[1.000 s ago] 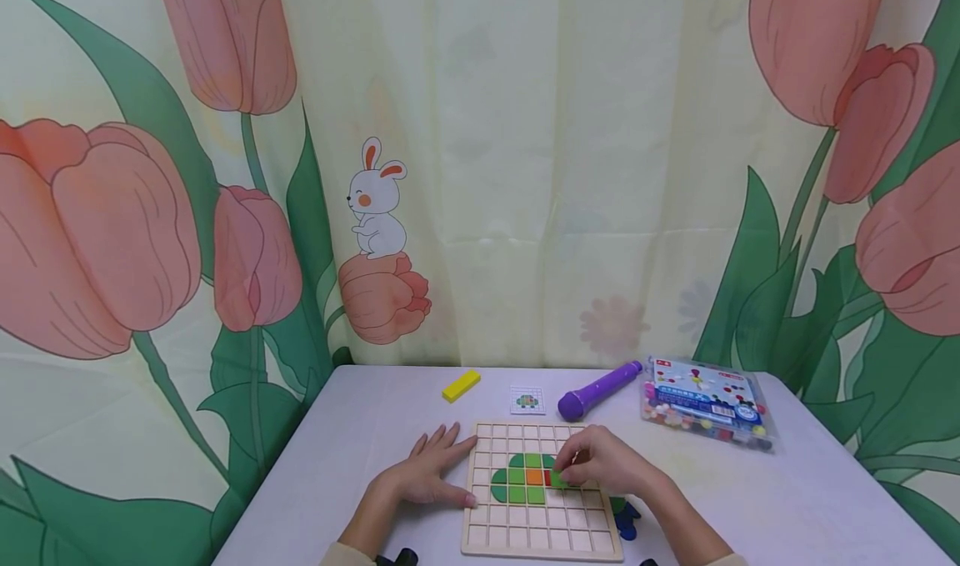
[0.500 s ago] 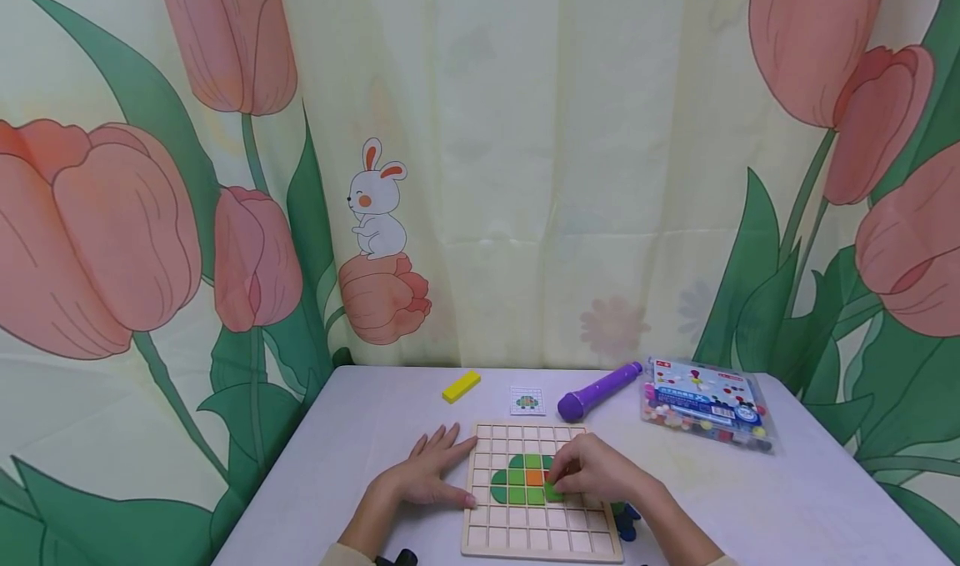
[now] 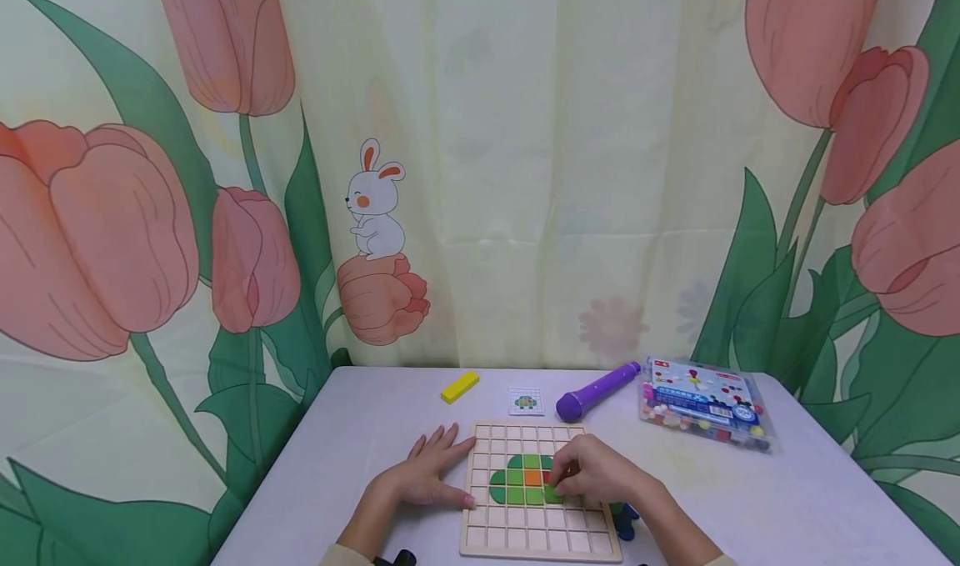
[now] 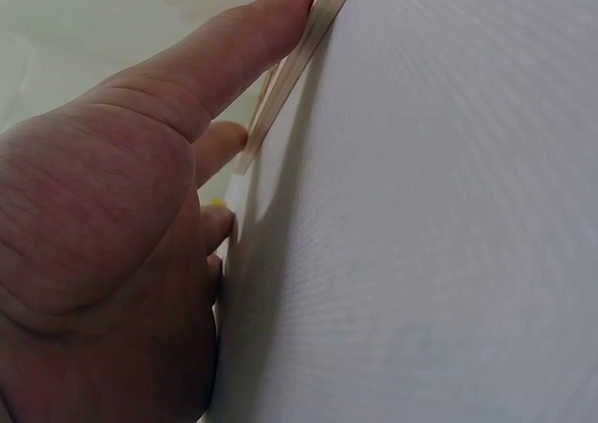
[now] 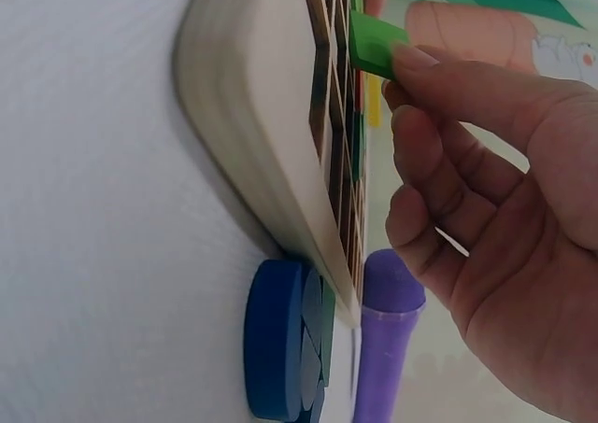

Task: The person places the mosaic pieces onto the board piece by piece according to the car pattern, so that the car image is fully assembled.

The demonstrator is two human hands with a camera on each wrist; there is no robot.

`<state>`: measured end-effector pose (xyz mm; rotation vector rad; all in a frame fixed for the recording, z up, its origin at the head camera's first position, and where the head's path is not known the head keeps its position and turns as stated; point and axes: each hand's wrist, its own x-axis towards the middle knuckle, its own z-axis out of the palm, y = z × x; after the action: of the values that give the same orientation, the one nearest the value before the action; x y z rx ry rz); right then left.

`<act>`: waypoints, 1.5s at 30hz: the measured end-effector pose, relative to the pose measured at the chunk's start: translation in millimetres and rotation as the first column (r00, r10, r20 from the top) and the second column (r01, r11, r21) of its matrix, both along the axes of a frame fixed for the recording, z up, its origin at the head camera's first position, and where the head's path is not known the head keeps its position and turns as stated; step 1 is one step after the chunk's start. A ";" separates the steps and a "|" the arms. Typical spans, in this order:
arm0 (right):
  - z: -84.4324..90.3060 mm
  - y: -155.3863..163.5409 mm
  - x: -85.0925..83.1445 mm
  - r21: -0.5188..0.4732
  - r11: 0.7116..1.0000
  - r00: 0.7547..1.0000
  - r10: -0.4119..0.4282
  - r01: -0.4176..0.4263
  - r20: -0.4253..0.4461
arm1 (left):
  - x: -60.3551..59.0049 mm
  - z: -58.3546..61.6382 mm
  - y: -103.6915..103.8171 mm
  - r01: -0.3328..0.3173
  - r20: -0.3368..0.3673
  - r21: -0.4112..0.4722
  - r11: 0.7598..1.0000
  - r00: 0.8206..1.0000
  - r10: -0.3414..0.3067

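A green tile [image 3: 553, 492] sits pinched in the fingertips of the right hand [image 3: 600, 469] over the wooden grid board [image 3: 540, 541], at the right edge of a patch of green pieces [image 3: 516, 486] already seated in the cells around one orange square [image 3: 533, 477]; the right wrist view shows the tile [image 5: 376, 45] tilted against the board's face [image 5: 271, 115], held between thumb and forefinger, not yet flat in a cell. The left hand [image 3: 427, 473] lies flat on the white table [image 3: 360, 441] with its fingers straight and spread, thumb and fingertips pressed along the board's left edge (the left wrist view shows the thumb [image 4: 224, 54] touching the wooden rim [image 4: 304, 45]). Just off the board's near right corner lie dark blue pieces [image 3: 625, 522] beside another green one. Farther back on the table stand a small pattern card [image 3: 526, 401], a purple marker-like tool [image 3: 596, 390] to its right, a yellow block [image 3: 460, 387] to its left, and, well apart at the right, a clear pack of coloured beads [image 3: 703, 403]. A curtain printed with tulips and a rabbit [image 3: 372, 199] hangs behind.
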<state>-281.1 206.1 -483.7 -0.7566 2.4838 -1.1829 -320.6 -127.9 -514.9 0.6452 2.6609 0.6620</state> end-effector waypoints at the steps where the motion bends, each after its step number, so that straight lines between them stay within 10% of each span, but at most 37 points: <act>1: -0.4 0.1 -0.2 -0.001 1.000 1.000 0.000 0.000 -0.001 | 0.0 0.0 -0.1 -0.001 0.001 -0.001 1.000 1.000 0.001; 45: 9.1 10.3 0.7 0.062 0.997 0.997 -0.036 0.040 -0.066 | -1.8 -3.3 -2.9 0.023 -0.021 -0.001 1.000 1.000 -0.023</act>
<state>-280.4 216.4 -474.6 -0.7454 2.5860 -1.1030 -322.4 -130.9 -518.2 0.6853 2.6684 0.6513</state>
